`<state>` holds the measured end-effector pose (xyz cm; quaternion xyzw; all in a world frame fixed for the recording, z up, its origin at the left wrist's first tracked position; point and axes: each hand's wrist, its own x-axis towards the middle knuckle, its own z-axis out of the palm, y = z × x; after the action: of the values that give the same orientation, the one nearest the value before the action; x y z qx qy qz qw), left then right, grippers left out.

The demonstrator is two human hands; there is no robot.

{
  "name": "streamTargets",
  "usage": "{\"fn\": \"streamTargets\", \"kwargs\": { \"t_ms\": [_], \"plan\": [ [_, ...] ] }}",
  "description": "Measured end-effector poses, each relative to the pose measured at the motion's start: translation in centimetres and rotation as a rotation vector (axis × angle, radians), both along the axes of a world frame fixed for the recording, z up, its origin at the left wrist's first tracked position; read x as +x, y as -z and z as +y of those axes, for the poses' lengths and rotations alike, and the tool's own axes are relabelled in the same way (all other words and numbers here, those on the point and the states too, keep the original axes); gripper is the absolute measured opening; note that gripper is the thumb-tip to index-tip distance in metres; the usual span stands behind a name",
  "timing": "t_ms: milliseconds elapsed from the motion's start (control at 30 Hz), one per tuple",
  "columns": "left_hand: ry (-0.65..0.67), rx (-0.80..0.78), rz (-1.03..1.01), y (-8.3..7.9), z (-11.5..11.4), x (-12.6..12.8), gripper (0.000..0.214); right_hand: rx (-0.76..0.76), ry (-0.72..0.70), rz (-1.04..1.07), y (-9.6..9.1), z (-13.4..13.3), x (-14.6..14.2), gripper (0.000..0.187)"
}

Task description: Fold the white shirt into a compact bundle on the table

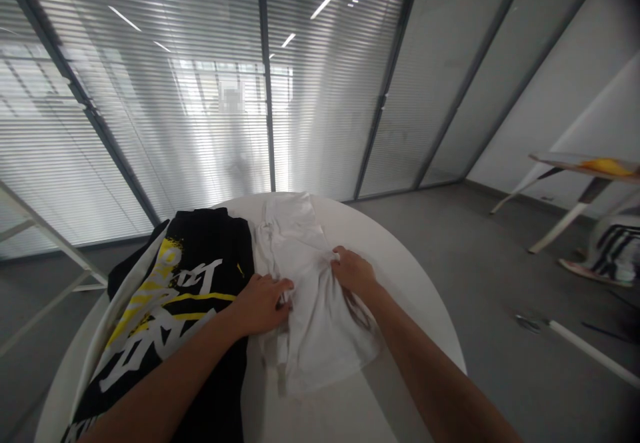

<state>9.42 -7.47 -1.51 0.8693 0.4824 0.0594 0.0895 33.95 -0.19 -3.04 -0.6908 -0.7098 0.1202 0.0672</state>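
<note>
A white garment [313, 326] of thin cloth lies lengthwise on the round white table [415, 296], creased between my hands and flaring toward the near edge. Whether it is a shirt or shorts I cannot tell. My left hand [263, 304] grips its left side, thumb and fingers pinched on a fold. On the opposite side, slightly farther away, my right hand [354, 271] pinches the right edge, fingers closed. Left of it lies a black garment [220, 250] with yellow and white lettering, partly beneath my left forearm.
Glass partitions with blinds [215, 130] stand just behind the table. At the right are another table [565, 160] with something yellow [607, 166] on it, a striped black-and-white item [620, 250] and a white pole [590, 350] above the grey floor. A white frame [55, 233] stands at the left.
</note>
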Motion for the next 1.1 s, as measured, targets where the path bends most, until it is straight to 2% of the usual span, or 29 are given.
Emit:
{"fn": "streamTargets", "kwargs": {
  "t_ms": [100,200,300,400,500,567,633,700,800,900,1033,1100],
  "plan": [
    [0.031,-0.034,0.043,-0.8,-0.9,0.1,0.024,-0.053,-0.049,0.058,-0.5,-0.3,0.4,0.043],
    [0.117,-0.144,0.107,-1.8,-1.9,-0.1,0.01,-0.116,-0.129,0.123,-1.1,-0.6,0.7,0.051],
    [0.164,-0.272,0.117,-2.6,-2.6,-0.3,0.011,-0.228,-0.214,0.184,-1.7,-0.8,1.1,0.059],
    [0.114,-0.432,0.069,-3.4,-2.8,-0.3,0.02,-0.359,-0.256,0.239,-2.4,-1.1,1.5,0.065],
    [0.097,-0.505,0.071,-3.7,-2.9,0.0,0.025,-0.548,-0.281,0.359,-3.0,-1.7,1.7,0.084],
    [0.118,-0.492,0.091,-3.8,-3.1,0.1,0.022,-0.678,-0.314,0.455,-3.5,-2.2,1.8,0.102],
    [0.11,-0.558,0.119,-4.0,-3.2,0.2,0.018,-0.773,-0.354,0.53,-4.1,-2.7,2.0,0.115],
    [0.085,-0.71,0.15,-4.1,-3.3,0.1,0.018,-0.826,-0.393,0.59,-4.5,-2.9,2.2,0.117],
    [0.082,-0.838,0.181,-4.3,-3.4,0.0,0.023,-0.862,-0.438,0.673,-4.9,-3.0,2.5,0.105],
    [0.071,-0.789,0.244,-4.1,-3.6,-0.1,0.024,-0.929,-0.447,0.64,-5.1,-2.9,2.8,0.088],
    [0.064,-0.456,0.346,-4.2,-4.7,0.3,0.019,-0.963,-0.446,0.503,-5.0,-2.8,2.9,0.075],
    [0.089,-0.358,0.347,-4.3,-5.3,0.5,0.024,-0.967,-0.43,0.504,-4.9,-2.9,2.7,0.068]
  ]
}}
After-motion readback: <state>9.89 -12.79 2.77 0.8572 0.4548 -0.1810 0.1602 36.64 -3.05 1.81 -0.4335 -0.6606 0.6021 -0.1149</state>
